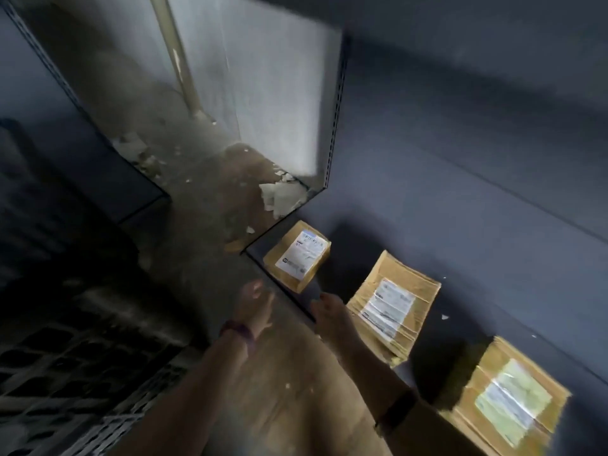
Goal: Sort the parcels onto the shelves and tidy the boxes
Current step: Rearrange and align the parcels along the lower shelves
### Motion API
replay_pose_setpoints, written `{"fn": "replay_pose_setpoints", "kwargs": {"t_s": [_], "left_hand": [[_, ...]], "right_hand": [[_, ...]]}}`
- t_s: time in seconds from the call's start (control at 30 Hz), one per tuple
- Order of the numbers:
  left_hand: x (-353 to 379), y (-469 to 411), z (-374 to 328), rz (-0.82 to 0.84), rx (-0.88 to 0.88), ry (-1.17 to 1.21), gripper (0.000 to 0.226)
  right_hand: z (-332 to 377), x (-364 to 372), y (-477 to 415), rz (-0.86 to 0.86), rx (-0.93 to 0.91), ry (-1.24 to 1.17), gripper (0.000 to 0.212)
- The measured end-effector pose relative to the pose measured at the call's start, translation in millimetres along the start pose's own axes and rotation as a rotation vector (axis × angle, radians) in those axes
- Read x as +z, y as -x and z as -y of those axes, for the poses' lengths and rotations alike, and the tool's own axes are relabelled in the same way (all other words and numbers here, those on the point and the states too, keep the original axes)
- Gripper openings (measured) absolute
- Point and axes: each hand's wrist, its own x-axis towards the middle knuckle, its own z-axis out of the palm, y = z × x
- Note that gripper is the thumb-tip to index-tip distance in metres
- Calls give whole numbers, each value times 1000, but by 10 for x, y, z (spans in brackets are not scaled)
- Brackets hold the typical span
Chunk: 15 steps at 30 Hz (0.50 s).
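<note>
Three brown parcels, white labels up, on a dark shelf, in a line along its front edge.
- Small parcel: at the left front corner of the shelf, just inside the edge, lying flat.
- Middle parcel: further right along the front edge, apart from the small one, taped over the label.
- Third parcel: furthest right, near the front edge, partly cut off by the frame; label blurred and greenish.

Right hand: at the front edge, between small and middle parcels, its forearm passing in front of the middle one. Fingers loosely bent, nothing seen in them. Contact with shelf or parcel: cannot tell because of motion blur.

Left hand: off the shelf, just outside its left front corner, over the floor. Fingers stretched forward, empty. Dark reddish band at the wrist.

Slotted upright above the shelf's left back corner. Second dark shelf well apart to the left. White scraps on the floor between the two. Pale pipe against a light wall behind. Black lattice crate at lower left.
</note>
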Motion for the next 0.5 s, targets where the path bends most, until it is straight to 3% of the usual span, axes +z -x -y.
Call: {"fn": "replay_pose_setpoints", "kwargs": {"t_s": [0.13,0.33,0.5], "left_hand": [[120,-852,297,-65,92,-2,44],[280,-1391,237,34,153,88,53],[346,-1425,233,126,138,153,36]], "right_hand": [[-474,257,-736,-34,-17,-128,34],[-536,388,-1322,-43,-78,-228,53],[-470,572,-1440,-116,-139,-260,50]]}}
